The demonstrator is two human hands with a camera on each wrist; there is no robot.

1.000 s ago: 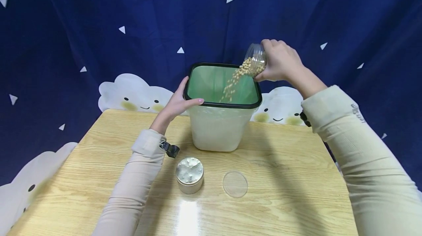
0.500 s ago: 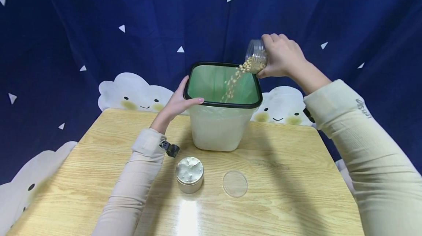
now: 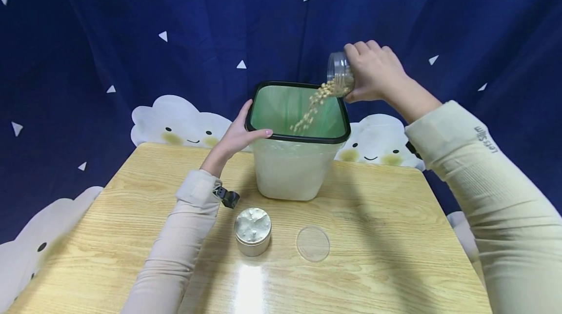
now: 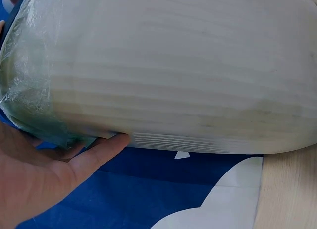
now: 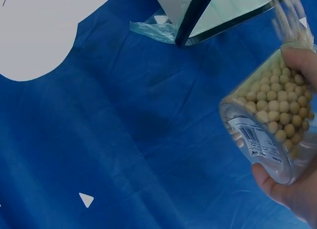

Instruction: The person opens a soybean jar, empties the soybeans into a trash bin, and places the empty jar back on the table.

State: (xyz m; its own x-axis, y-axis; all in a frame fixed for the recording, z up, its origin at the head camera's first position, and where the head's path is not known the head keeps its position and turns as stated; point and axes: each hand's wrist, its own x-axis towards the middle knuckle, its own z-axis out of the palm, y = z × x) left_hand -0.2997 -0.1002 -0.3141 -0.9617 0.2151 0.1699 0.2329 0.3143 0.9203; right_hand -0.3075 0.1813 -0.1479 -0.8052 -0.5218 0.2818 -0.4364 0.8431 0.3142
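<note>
My right hand [image 3: 375, 72] holds a clear plastic jar [image 3: 338, 66] tipped over the right rim of a trash bin [image 3: 290, 172]. Soybeans [image 3: 313, 104] stream from its mouth into the bin. In the right wrist view, many soybeans [image 5: 285, 102] are still inside the jar, and a barcode label [image 5: 255, 140] shows on its base. The bin has a black rim [image 3: 303, 139] and a thin green liner bag [image 3: 281, 104]. My left hand [image 3: 234, 136] rests against the bin's front left corner, thumb along the rim. In the left wrist view, extended fingers [image 4: 101, 152] touch its outer side.
A silver tin [image 3: 252, 232] stands on the wooden table [image 3: 386, 236] in front of the bin, near the left forearm. To its right lies a thin clear disc [image 3: 313, 244]. Behind the table hangs a dark blue curtain [image 3: 197, 26] with white clouds and triangles.
The right hand has lifted the jar slightly, and soybeans have kept falling into the bin. The left hand and the bin have stayed in place.
</note>
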